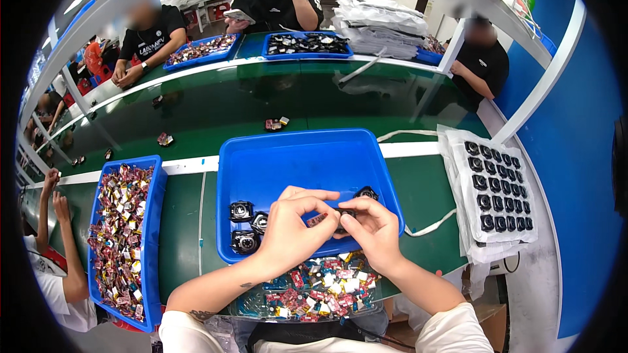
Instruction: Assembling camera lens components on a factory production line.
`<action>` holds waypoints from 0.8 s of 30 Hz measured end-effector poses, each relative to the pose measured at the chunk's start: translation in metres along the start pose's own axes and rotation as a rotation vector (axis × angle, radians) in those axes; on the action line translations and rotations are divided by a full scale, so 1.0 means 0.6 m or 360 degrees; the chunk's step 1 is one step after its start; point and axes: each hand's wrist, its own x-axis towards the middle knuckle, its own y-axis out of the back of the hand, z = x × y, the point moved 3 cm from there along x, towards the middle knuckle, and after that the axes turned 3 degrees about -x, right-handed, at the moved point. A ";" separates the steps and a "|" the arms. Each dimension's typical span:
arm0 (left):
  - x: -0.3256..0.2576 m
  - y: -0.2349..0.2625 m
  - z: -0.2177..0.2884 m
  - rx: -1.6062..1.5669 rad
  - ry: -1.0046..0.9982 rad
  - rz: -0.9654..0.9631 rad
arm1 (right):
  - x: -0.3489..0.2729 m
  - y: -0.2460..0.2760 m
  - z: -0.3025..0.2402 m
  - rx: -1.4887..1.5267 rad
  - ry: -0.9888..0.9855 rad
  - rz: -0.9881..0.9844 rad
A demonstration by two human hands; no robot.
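Observation:
My left hand (291, 225) and my right hand (376, 232) meet over the near right part of a blue tray (301, 142). Both sets of fingertips pinch a small black housing (345, 214), partly hidden by the fingers. A small red circuit board (316, 219) shows between my left thumb and forefinger; whether it is held or attached I cannot tell. In the tray, several black square housings with round centres (245, 242) lie left of my hands. One more housing (366, 193) sits beyond my right fingers. Below my wrists, red boards with white and yellow parts (320, 287) fill a clear tray.
A long blue bin (156, 222) heaped with red boards stands left. At right, a white padded tray (458, 189) holds rows of black housings. A green conveyor belt (261, 95) with scattered boards runs beyond. Across it sit people (278, 3) beside blue trays; white posts frame the bench.

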 end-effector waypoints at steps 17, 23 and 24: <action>-0.006 0.011 0.027 0.0156 -0.0288 0.0037 | 0.002 0.014 -0.007 0.0040 0.0173 0.0269; 0.002 0.011 0.020 -0.0001 0.0052 -0.0233 | 0.009 0.013 -0.007 0.0087 0.0109 0.0232; 0.003 0.009 0.017 -0.0093 0.0176 -0.0270 | 0.010 0.017 -0.006 0.0072 0.0157 0.0229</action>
